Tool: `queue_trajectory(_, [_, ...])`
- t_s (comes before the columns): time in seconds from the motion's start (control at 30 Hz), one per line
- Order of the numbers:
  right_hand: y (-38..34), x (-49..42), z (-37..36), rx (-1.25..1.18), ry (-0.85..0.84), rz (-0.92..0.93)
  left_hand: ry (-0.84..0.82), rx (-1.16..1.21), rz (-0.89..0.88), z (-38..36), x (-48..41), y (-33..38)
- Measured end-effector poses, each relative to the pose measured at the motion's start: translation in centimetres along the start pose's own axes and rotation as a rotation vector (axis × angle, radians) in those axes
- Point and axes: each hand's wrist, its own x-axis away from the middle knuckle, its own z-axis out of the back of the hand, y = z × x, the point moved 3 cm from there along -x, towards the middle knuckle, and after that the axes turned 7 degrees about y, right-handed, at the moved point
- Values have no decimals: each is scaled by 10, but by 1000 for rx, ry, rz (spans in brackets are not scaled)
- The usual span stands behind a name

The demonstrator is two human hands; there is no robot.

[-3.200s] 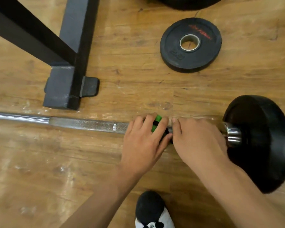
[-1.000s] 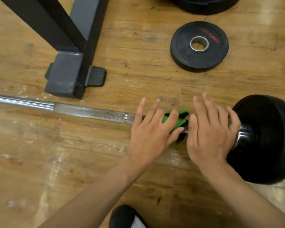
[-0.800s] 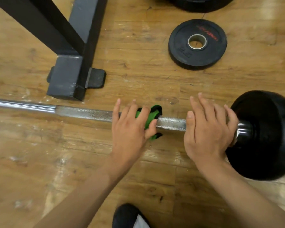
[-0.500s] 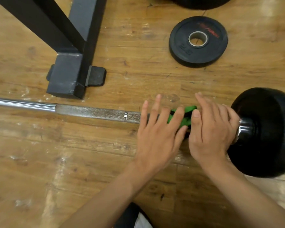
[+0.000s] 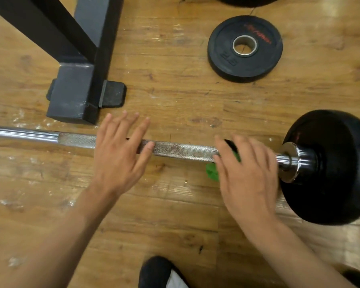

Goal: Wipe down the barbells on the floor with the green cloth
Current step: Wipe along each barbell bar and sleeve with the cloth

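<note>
Head view is showing the bar [image 5: 179, 149] lying left to right on the floor [image 5: 175, 215]. The left hand [image 5: 119, 154] is lying across it, fingers wide and straight. The blurred right hand [image 5: 245, 173] is pressing the cloth [image 5: 212, 173] onto the bar with fairly straight fingers, near the right plate [image 5: 330, 163].

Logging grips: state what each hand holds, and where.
Left hand lies open across the barbell shaft. Right hand presses the green cloth onto the shaft; no clear grip.
</note>
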Motion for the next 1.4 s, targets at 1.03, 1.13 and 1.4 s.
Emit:
queue_trajectory(1.03, [-80, -24, -26, -143, 21, -68, 161, -48, -28, -13, 6, -24])
queue_trajectory(1.13, [-47, -20, -16, -130, 74, -257, 107, -55, -13, -11, 1, -23])
queue_trajectory(1.4, [-65, -33, -18, -157, -34, -230, 105, -74, 41, -10, -8, -13])
